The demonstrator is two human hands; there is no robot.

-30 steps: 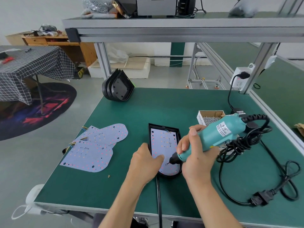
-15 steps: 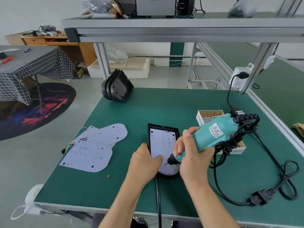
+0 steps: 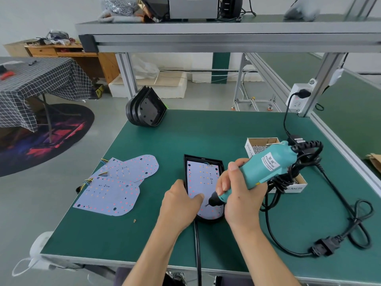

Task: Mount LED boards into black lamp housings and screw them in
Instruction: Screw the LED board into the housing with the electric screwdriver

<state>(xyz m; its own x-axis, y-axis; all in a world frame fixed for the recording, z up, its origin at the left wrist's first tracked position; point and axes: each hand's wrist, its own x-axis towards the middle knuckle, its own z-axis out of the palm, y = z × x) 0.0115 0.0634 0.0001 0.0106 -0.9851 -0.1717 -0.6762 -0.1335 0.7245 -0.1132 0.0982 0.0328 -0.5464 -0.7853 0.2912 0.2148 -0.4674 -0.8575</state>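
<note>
Head view: green bench (image 3: pixel 206 131), left hand (image 3: pixel 179 205) flat on housing (image 3: pixel 203 159), right hand (image 3: pixel 241 195) gripping screwdriver (image 3: pixel 266 166).

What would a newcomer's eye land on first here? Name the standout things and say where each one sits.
The teal electric screwdriver stands out first, gripped in the right hand with its tip down on the LED board inside the black lamp housing at the table's near middle. The left hand steadies that housing. Loose LED boards lie to the left.
</note>
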